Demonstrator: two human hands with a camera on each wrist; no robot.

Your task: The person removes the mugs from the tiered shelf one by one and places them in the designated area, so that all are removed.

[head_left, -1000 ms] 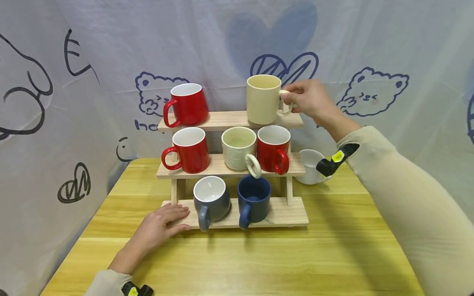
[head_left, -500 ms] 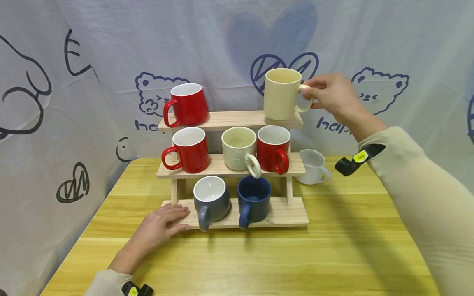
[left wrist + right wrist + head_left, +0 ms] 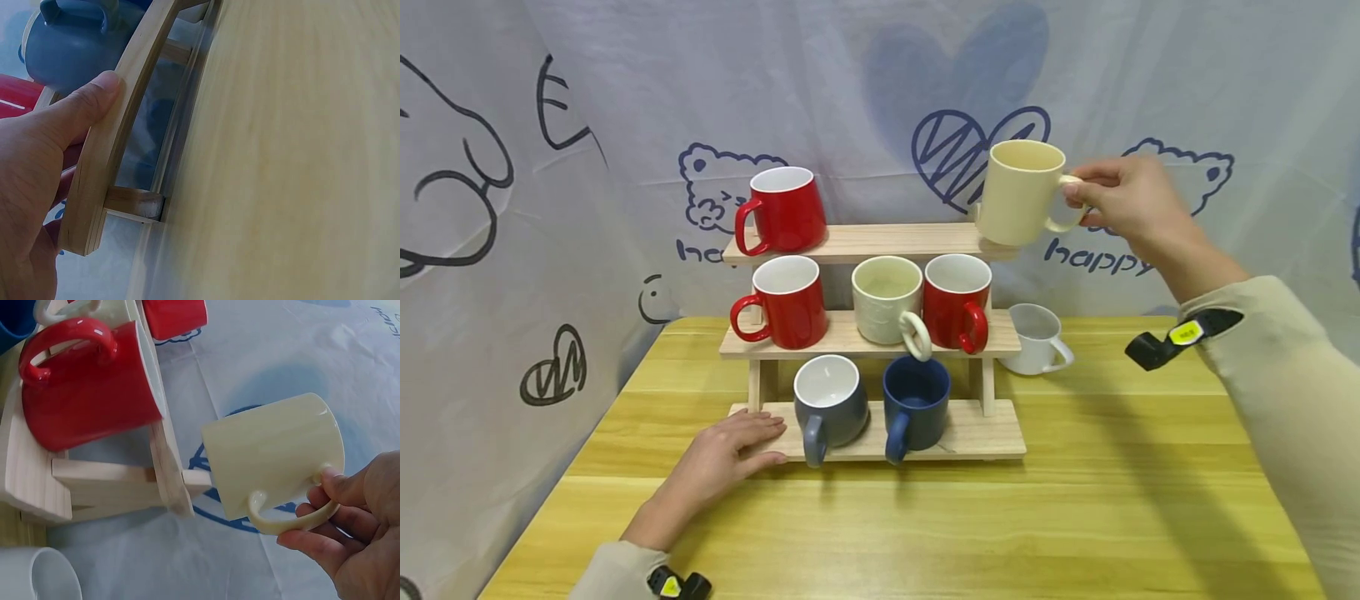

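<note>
A pale yellow mug [image 3: 1021, 193] is up at the right end of the top tier, slightly tilted. My right hand [image 3: 1138, 200] grips its handle [image 3: 294, 523] from the right, thumb on top and fingers through and under the loop. In the right wrist view the mug's base is close to the shelf's end. My left hand [image 3: 722, 454] rests on the left end of the bottom tier of the wooden mug stand [image 3: 985, 429], fingers laid over the board and thumb at its front edge. Beside it stands a grey-blue mug [image 3: 842, 414].
A red mug [image 3: 792, 215] stands at the top left. The middle tier bears two red mugs, left [image 3: 793, 308] and right [image 3: 951, 292], and a pale green mug [image 3: 880, 308]. A dark blue mug [image 3: 921, 408] is below. A white mug [image 3: 1033, 350] stands on the table, right of the stand.
My right hand has carried the pale yellow mug from over the top tier rightward to its end, tilting it a little. My left hand has kept its place.
</note>
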